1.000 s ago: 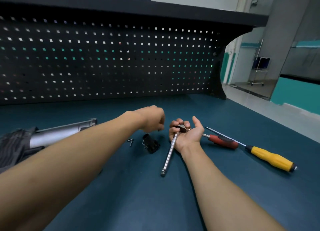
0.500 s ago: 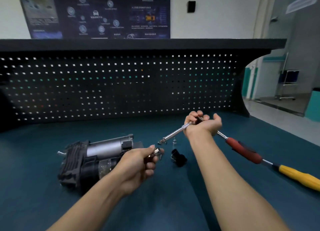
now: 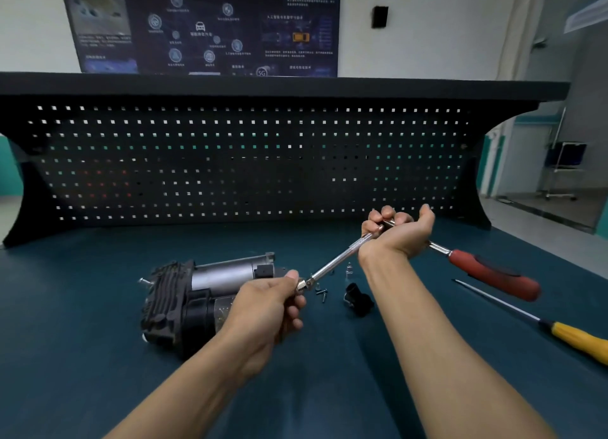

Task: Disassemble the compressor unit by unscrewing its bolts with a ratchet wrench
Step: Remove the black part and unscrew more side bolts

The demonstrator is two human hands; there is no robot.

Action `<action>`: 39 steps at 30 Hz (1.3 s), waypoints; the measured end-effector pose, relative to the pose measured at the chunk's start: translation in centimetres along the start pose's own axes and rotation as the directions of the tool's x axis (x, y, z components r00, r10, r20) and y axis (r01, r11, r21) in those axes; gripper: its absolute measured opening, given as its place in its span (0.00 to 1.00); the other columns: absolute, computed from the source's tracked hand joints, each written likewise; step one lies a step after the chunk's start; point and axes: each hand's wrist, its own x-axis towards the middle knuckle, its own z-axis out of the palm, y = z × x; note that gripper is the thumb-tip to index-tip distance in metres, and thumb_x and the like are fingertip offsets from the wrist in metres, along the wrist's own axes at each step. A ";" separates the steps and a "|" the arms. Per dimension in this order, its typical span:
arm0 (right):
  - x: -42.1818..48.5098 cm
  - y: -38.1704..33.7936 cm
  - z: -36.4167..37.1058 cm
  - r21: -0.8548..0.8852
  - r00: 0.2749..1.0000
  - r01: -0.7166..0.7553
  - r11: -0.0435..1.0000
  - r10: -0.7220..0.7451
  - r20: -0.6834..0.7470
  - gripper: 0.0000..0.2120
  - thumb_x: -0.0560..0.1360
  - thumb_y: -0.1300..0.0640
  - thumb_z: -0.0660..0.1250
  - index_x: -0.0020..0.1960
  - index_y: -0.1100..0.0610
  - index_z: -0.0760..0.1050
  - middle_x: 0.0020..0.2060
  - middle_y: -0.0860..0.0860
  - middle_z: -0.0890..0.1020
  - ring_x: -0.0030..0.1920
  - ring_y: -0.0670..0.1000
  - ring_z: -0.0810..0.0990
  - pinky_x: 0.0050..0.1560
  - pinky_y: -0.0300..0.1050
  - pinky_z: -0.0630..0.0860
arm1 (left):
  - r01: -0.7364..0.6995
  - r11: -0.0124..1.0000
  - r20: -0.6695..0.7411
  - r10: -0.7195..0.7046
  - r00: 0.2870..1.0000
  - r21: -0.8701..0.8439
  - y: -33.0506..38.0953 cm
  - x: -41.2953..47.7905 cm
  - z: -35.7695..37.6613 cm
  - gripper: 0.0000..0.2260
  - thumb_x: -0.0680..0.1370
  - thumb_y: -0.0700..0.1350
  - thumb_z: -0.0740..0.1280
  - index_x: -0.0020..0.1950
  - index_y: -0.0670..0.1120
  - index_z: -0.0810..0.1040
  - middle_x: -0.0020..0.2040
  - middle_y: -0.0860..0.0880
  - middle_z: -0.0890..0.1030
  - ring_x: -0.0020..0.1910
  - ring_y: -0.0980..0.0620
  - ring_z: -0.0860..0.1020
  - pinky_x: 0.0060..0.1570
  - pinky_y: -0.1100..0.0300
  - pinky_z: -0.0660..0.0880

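**Hand state.** My right hand (image 3: 399, 233) is raised above the bench (image 3: 98, 373). Its fingers are curled tight round the upper end of the wrench (image 3: 339, 261), and the thumb stands up on the far side. From this hand the wrench shaft slopes down and to the left to my left hand (image 3: 266, 307). The left hand is half closed and pinches the lower end of the shaft between the thumb and the curled fingers. I cannot tell whether a socket is fitted at that end. Both hands hold the wrench clear of the bench.

**Task item.** The compressor (image 3: 197, 290) lies on its side on the bench, just left of my left hand and partly behind it. Its black finned end points away from the hand, to the left. Its silver cylinder points right, toward the lower end of the wrench. I cannot tell whether the hand touches the housing.

**Other items.**
- Loose screws (image 3: 320, 292) lie just right of my left hand, under the shaft.
- A black part (image 3: 358, 299) lies between my forearms, right of the screws.
- A red screwdriver (image 3: 493, 274) lies right of my right hand, and its shank runs behind that hand.
- A yellow screwdriver (image 3: 579, 338) lies right of my right forearm, nearer to me.
- A pegboard (image 3: 230, 162) stands beyond both hands.
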 end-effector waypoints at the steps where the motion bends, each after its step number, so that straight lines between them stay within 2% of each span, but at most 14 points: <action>1: -0.1 0.0 0.0 -0.007 1.000 0.022 1.000 -0.022 -0.017 0.23 0.77 0.45 0.61 0.28 0.53 0.59 0.26 0.50 0.70 0.25 0.51 0.67 0.25 0.38 0.57 | -0.077 0.996 -0.036 0.078 0.996 0.034 -0.2 -0.1 0.2 0.12 0.82 0.47 0.64 0.45 0.40 0.78 0.28 0.50 0.75 0.23 0.57 0.68 0.24 0.64 0.71; 4: -0.5 0.1 0.0 -0.018 0.993 0.085 0.996 -0.086 -0.083 0.22 0.77 0.45 0.62 0.29 0.53 0.59 0.26 0.50 0.70 0.25 0.50 0.67 0.25 0.38 0.57 | -0.228 0.969 -0.130 0.239 0.962 0.097 -0.7 -0.3 0.8 0.15 0.82 0.46 0.64 0.40 0.38 0.79 0.26 0.50 0.74 0.22 0.56 0.69 0.24 0.63 0.74; 6: -0.8 0.4 0.0 -0.037 0.985 0.146 0.989 -0.149 -0.088 0.22 0.77 0.46 0.62 0.29 0.53 0.59 0.25 0.50 0.69 0.25 0.50 0.67 0.25 0.38 0.57 | -0.228 0.961 -0.169 0.254 0.952 0.157 -0.7 -0.2 0.9 0.17 0.82 0.47 0.65 0.37 0.39 0.78 0.26 0.50 0.74 0.21 0.56 0.69 0.24 0.64 0.73; 10: -1.9 1.1 -0.2 -0.071 0.968 0.248 0.966 -0.251 -0.030 0.24 0.76 0.47 0.63 0.25 0.51 0.60 0.24 0.49 0.69 0.25 0.49 0.67 0.26 0.40 0.57 | -0.104 0.991 -0.206 0.120 0.971 0.087 -0.8 0.2 0.6 0.17 0.82 0.46 0.65 0.34 0.42 0.74 0.26 0.49 0.72 0.20 0.56 0.68 0.24 0.63 0.73; 15: -2.6 2.4 -1.1 -0.249 0.935 0.342 0.906 -0.355 -0.007 0.18 0.75 0.56 0.64 0.29 0.55 0.64 0.22 0.47 0.68 0.24 0.47 0.65 0.26 0.42 0.61 | 0.020 1.000 -0.088 -0.019 0.996 0.008 1.3 0.5 -1.0 0.10 0.82 0.46 0.66 0.44 0.41 0.75 0.27 0.49 0.73 0.21 0.57 0.67 0.22 0.65 0.72; 18: -2.2 2.7 -3.8 -0.574 0.881 0.473 0.668 -0.349 0.319 0.18 0.77 0.58 0.65 0.30 0.58 0.68 0.23 0.48 0.71 0.26 0.48 0.70 0.28 0.45 0.70 | 0.020 0.984 -0.035 -0.014 0.999 0.179 4.0 1.2 -3.2 0.09 0.81 0.46 0.66 0.45 0.42 0.75 0.27 0.49 0.73 0.20 0.58 0.68 0.20 0.66 0.70; 21: -1.2 2.0 -7.4 -0.665 0.681 0.725 0.180 -0.039 0.732 0.16 0.78 0.57 0.69 0.33 0.58 0.76 0.27 0.48 0.76 0.30 0.46 0.74 0.35 0.43 0.71 | -0.057 0.920 0.000 0.062 0.998 0.387 6.3 2.0 -6.0 0.13 0.81 0.49 0.67 0.42 0.42 0.76 0.28 0.49 0.74 0.22 0.57 0.68 0.22 0.65 0.70; 23: -1.1 1.6 -9.2 -0.572 0.552 0.818 0.062 0.200 0.810 0.11 0.78 0.58 0.71 0.36 0.54 0.81 0.31 0.48 0.81 0.33 0.46 0.77 0.38 0.39 0.72 | -0.124 0.848 0.062 0.107 0.992 0.515 7.0 2.5 -7.6 0.16 0.81 0.51 0.66 0.44 0.39 0.80 0.29 0.49 0.75 0.23 0.57 0.69 0.25 0.63 0.72; 25: -1.4 1.6 -10.0 -0.564 0.506 0.825 0.030 0.405 0.761 0.07 0.77 0.57 0.72 0.41 0.53 0.83 0.35 0.47 0.83 0.37 0.47 0.79 0.41 0.40 0.74 | -0.197 0.756 0.147 0.133 0.980 0.624 6.7 2.6 -9.2 0.16 0.81 0.51 0.66 0.41 0.40 0.82 0.29 0.49 0.77 0.25 0.56 0.70 0.27 0.62 0.73; 28: -1.7 1.4 -10.0 -0.571 0.466 0.819 0.061 0.511 0.722 0.06 0.77 0.59 0.72 0.41 0.54 0.83 0.34 0.45 0.82 0.36 0.41 0.77 0.40 0.35 0.71 | -0.343 0.463 0.239 0.270 0.933 0.817 4.9 2.5 -11.8 0.12 0.79 0.52 0.68 0.39 0.47 0.83 0.32 0.55 0.81 0.29 0.60 0.75 0.32 0.68 0.71; 30: -1.6 0.7 -10.2 -0.615 0.472 0.780 0.118 0.535 0.701 0.07 0.76 0.62 0.72 0.40 0.54 0.83 0.31 0.44 0.81 0.33 0.39 0.75 0.37 0.32 0.69 | -0.429 0.289 0.291 0.416 0.862 0.856 3.4 2.2 -13.8 0.06 0.76 0.53 0.71 0.44 0.52 0.84 0.39 0.59 0.83 0.40 0.63 0.79 0.41 0.70 0.71; 32: -1.2 -0.3 -10.9 -0.650 0.480 0.751 0.115 0.582 0.657 0.09 0.76 0.63 0.73 0.40 0.52 0.83 0.27 0.45 0.79 0.29 0.40 0.73 0.33 0.31 0.68 | -0.499 0.106 0.399 0.469 0.788 0.860 1.9 1.7 -15.6 0.13 0.73 0.59 0.72 0.53 0.53 0.83 0.50 0.61 0.80 0.51 0.61 0.76 0.54 0.65 0.71; 35: -0.8 -1.6 -12.2 -0.678 0.481 0.732 0.070 0.651 0.587 0.09 0.76 0.62 0.73 0.39 0.52 0.84 0.25 0.46 0.77 0.26 0.40 0.71 0.30 0.32 0.66 | -0.499 -0.055 0.480 0.382 0.790 0.865 -0.1 1.6 -17.3 0.31 0.68 0.66 0.69 0.69 0.56 0.74 0.67 0.60 0.70 0.67 0.57 0.67 0.68 0.59 0.65; 39: -0.9 -1.2 -12.6 -0.605 0.477 0.793 -0.075 0.693 0.540 0.06 0.76 0.54 0.74 0.41 0.44 0.83 0.37 0.46 0.84 0.38 0.44 0.80 0.42 0.38 0.74 | -0.462 -0.172 0.492 0.364 0.791 0.870 -1.2 2.2 -18.0 0.41 0.65 0.71 0.68 0.76 0.60 0.63 0.75 0.59 0.63 0.74 0.57 0.62 0.71 0.54 0.63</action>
